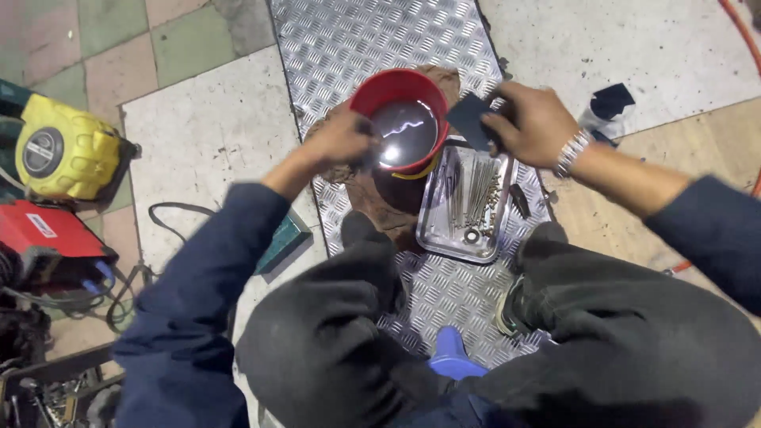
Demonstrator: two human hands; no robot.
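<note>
My left hand (pixel 339 141) is at the left rim of a red bowl (pixel 400 89) that holds dark liquid, its fingers closed on something small and dark I cannot make out. My right hand (pixel 529 123) is raised just right of the bowl and pinches a dark flat piece (pixel 469 119). Below it lies a shiny metal tray (pixel 441 230) with several long bolts and small parts. The bowl rests on a brown rag (pixel 372 194) spread on a checker-plate metal sheet (pixel 357 40).
A yellow reel-shaped tool (pixel 67 150) and a red machine (pixel 47 238) with cables stand at the left. A dark scrap (pixel 612 101) lies on the floor at the right. My knees and a blue stool (pixel 453 357) fill the foreground. An orange hose (pixel 741 32) runs at the far right.
</note>
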